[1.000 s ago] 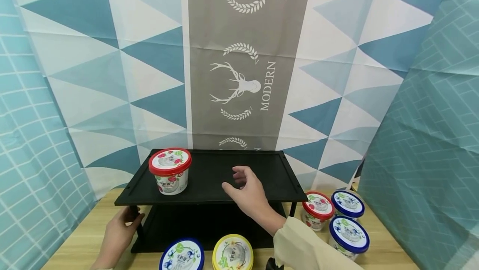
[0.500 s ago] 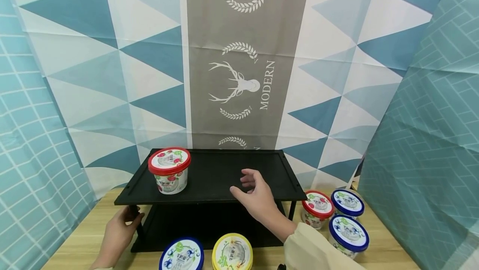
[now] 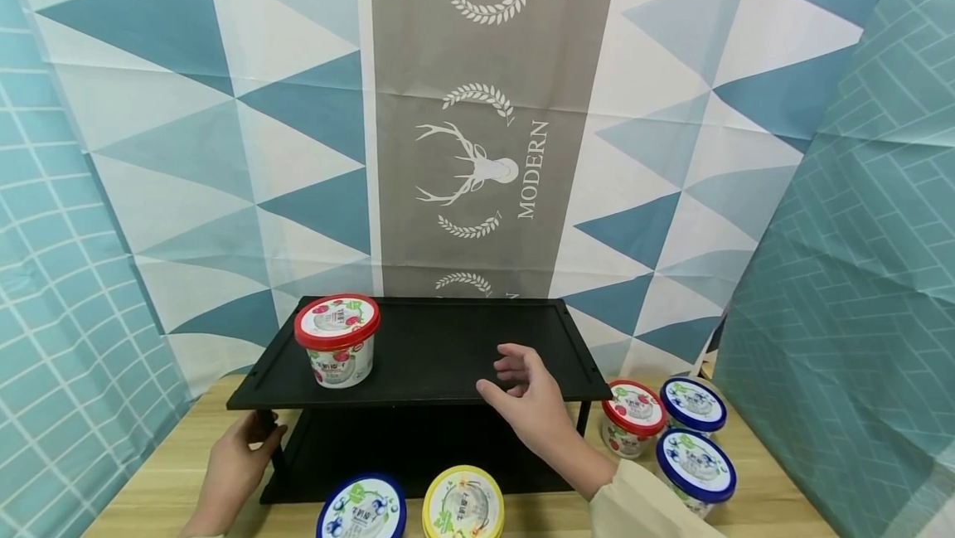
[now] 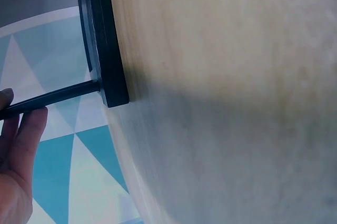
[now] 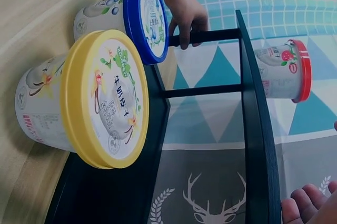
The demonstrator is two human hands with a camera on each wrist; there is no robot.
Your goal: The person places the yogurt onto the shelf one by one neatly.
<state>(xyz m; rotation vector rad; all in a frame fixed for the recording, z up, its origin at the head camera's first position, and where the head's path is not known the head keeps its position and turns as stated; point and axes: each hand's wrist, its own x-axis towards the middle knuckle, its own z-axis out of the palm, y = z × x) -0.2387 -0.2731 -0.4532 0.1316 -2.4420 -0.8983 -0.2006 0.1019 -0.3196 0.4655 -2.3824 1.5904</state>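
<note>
My left hand (image 3: 233, 465) holds the front left post (image 4: 60, 94) of a black two-tier shelf (image 3: 440, 347), thumb on one side and fingers on the other in the left wrist view. On the upper tier, towards the left, stands a white tub with a red lid (image 3: 339, 347). My right hand (image 3: 539, 405) hovers at the right front of that tier, fingers loosely bent and holding nothing. Before the lower tier stand a blue-lidded tub (image 3: 363, 511) and a yellow-lidded tub (image 3: 464, 506); the right wrist view shows both from close up.
Right of the shelf, a red-lidded tub (image 3: 634, 412) and two blue-lidded tubs, one behind (image 3: 694, 404) and one in front (image 3: 696, 467), stand close together on the wooden table (image 3: 776, 505). Patterned cloths (image 3: 477, 190) hang behind and along both sides.
My right hand has drawn back to the right and slightly towards me, away from the red-lidded tub on the shelf. My left hand stays at the post, and the tubs have not moved.
</note>
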